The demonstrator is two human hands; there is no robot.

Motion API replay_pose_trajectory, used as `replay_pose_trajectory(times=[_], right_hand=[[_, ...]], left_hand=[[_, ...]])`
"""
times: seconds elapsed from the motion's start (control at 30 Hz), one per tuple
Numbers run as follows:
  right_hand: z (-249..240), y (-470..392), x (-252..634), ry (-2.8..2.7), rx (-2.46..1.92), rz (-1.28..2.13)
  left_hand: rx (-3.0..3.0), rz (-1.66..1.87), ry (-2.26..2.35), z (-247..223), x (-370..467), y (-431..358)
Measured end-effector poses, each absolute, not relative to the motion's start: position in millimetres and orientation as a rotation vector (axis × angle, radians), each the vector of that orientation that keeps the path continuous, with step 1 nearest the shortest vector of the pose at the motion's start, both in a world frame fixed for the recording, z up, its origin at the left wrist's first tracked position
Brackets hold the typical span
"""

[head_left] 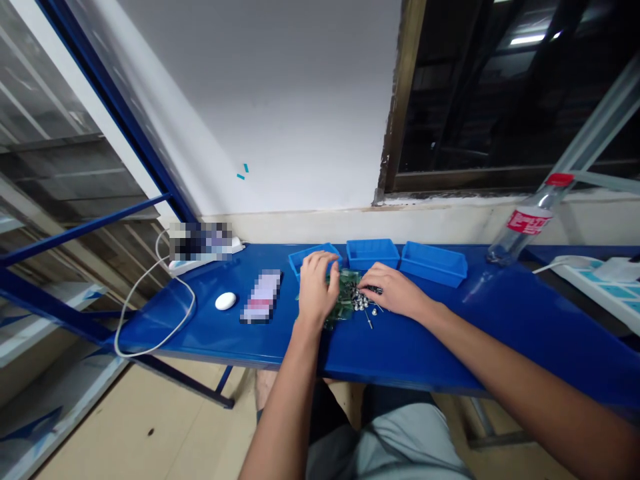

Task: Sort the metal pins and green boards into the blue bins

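Observation:
My left hand hovers over a heap of green pieces, in front of the leftmost blue bin. Its fingers are together and a little bent, the thumb stands apart, and nothing shows in its grasp. My right hand reaches in from the right, fingertips pinched at the edge of a pile of small silver rivet-like pieces with thin pins. Dark slim bits show beside those fingertips; what they hold is too small to tell. One loose rivet-like piece lies nearer the table's front edge.
Two more blue bins line the back of the blue table. A phone and a white oval object lie left, near a cable and power strip. On the right stand a red-capped bottle and another power strip.

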State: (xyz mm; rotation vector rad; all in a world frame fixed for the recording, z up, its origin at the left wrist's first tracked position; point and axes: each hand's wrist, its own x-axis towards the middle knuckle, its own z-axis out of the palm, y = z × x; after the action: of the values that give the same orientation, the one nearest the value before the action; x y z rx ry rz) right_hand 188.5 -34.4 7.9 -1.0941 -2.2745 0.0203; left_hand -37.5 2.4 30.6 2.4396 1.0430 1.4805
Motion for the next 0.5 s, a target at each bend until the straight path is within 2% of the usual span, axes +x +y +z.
replay_pose_trajectory(times=[0.23, 0.5], right_hand=[[4.3, -28.9, 188.0, -2.351, -1.122, -0.014], [5.6, -23.4, 181.0, -2.374, -1.091, -0.044]], left_hand=[[2.606, 1.269, 0.796, 55.0, 3.7, 10.0], [2.616, 1.226, 0.811, 33.9, 3.6, 29.2]])
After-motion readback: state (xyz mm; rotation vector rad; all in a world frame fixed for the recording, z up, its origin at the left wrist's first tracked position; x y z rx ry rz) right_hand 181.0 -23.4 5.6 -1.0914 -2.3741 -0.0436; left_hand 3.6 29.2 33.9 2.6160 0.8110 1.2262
